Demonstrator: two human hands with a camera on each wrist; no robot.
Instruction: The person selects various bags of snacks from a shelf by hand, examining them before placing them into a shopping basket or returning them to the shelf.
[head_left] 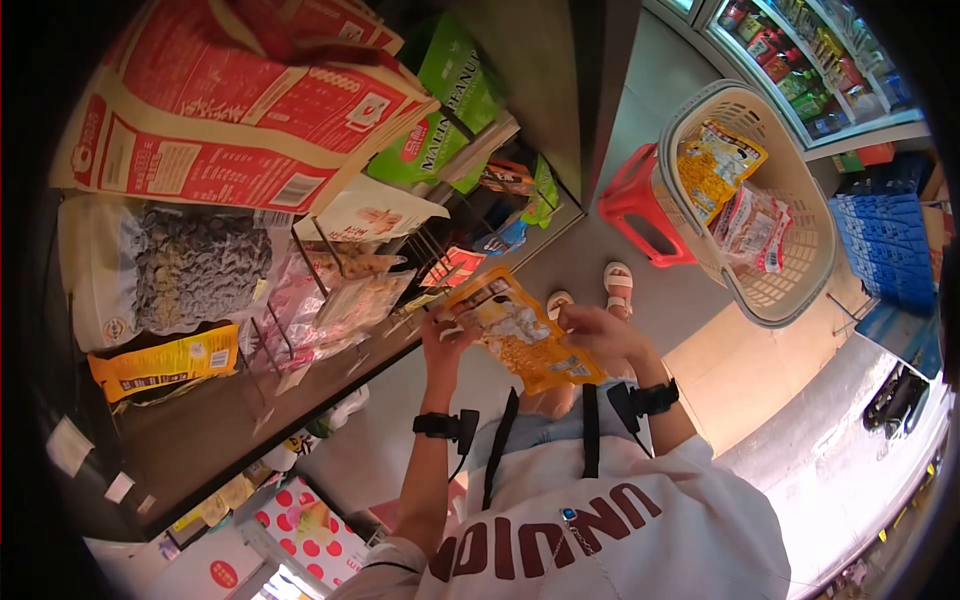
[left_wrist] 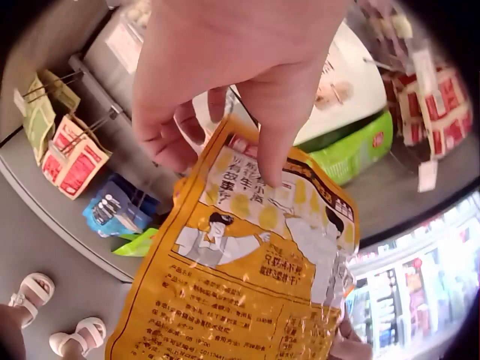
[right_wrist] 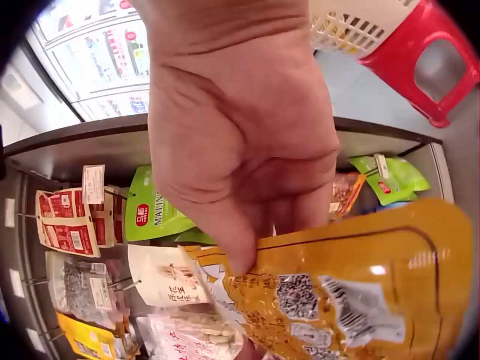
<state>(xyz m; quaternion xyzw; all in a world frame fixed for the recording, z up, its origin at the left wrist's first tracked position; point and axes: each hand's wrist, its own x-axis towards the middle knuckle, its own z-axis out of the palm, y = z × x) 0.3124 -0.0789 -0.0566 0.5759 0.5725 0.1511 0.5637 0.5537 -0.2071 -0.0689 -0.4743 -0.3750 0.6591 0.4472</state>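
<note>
Firstly, pouch (head_left: 522, 335): orange-yellow and printed with cartoon figures and text. It was held in the air between both hands at the middle of the head view, with its top tilted toward 10 o'clock, and touched nothing else.
Left hand (head_left: 445, 335): at 9 o'clock of the pouch, pinching its top edge. In the left wrist view one finger (left_wrist: 274, 150) lay down the printed face and the others curled behind.
Right hand (head_left: 600, 335): at 3 o'clock of the pouch, gripping its lower end. The fingers were curled over the edge near the barcode.
Sandals (head_left: 618, 285): white, on the grey floor just past the pouch at 12 o'clock.
Shelf (head_left: 190, 440): dark, running from 8 to 11 o'clock of the pouch, with wire hooks carrying hung goods.
Red sack (head_left: 230, 110): large, red and tan, at the top of the shelf toward 10 o'clock.
Green bag (head_left: 445, 100): beside the red sack, at 12 o'clock of the left hand.
Seed bag (head_left: 190, 265): clear with dark contents, below the red sack.
Yellow packet (head_left: 165, 365): just under the seed bag.
Stool (head_left: 635, 205): red plastic, on the floor at 1 o'clock of the pouch.
Basket (head_left: 800, 270): cream plastic lattice, at 2 o'clock of the pouch and touching the stool.
Yellow bag (head_left: 715, 165): inside the basket, at its upper end.
Clear bag (head_left: 755, 230): inside the basket, just beside the yellow bag.
Fridge (head_left: 810, 60): glass-fronted, with rows of bottles and cans, at 12 o'clock of the basket.
Crate (head_left: 885, 250): blue, at 3 o'clock of the basket.
</note>
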